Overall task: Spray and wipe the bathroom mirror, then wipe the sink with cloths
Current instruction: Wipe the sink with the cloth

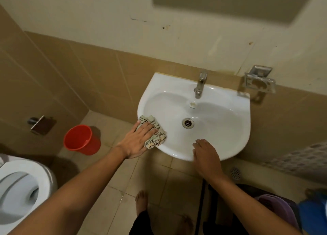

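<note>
- While your left hand (137, 141) lies flat with straight fingers on the cream cloth with dark and tan line pattern (155, 134), you look to be in the sink-wiping stage, judging by where the cloth sits.
- That folded cloth rests on the front-left rim of the white ceramic wall-hung sink (230, 121), partly over the edge of the bowl.
- Your right hand (206, 157) rests on the front rim; fingers bent over the lip, nothing held.
- Mirror: only a blurred grey panel at the top of the view; whether it has been sprayed and wiped cannot be told from here.
- No spray bottle in view.
- Sink appearance: glossy, reflective, no obvious marks; the metal drain (188, 123) is open, and the steel tap (200, 84) is not running.
- Judgement: the left rim is under the cloth now; the bowl, the right rim and the area round the tap are likely left to do.
- Only one cloth is visible.
</note>
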Demonstrator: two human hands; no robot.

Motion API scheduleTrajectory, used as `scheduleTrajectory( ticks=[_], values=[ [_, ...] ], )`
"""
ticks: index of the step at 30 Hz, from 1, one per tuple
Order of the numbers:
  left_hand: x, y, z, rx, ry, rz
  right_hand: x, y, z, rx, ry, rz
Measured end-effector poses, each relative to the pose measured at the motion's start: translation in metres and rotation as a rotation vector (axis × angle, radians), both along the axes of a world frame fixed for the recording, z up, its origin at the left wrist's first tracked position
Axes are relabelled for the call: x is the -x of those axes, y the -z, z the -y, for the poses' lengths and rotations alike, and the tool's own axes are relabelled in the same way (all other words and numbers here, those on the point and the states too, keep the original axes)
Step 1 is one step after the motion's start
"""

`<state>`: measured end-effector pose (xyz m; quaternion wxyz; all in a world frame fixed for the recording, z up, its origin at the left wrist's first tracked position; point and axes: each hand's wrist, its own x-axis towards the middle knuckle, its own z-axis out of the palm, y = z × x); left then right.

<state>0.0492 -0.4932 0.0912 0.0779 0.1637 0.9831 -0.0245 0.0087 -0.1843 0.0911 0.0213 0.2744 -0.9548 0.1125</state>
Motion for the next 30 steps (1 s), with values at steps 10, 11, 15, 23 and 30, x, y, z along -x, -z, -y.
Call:
scheduleTrajectory(
  ticks=[10,11,15,23,30],
  values=[
    [0.080,0.000,0.075,-0.107,0.031,0.117,-0.014,0.008,0.046,-0.028,0.121,0.019],
    [0.091,-0.001,0.079,-0.093,0.038,0.134,-0.015,0.009,0.048,-0.046,0.127,0.015],
    [0.136,0.000,0.090,-0.090,0.030,0.173,-0.019,0.013,0.049,-0.023,0.188,0.048],
    [0.219,0.003,0.080,-0.121,-0.071,0.096,-0.025,0.013,0.049,-0.013,0.245,-0.003],
    [0.233,0.009,0.062,-0.088,-0.114,0.054,-0.023,0.012,0.050,-0.017,0.233,-0.009]
  ],
)
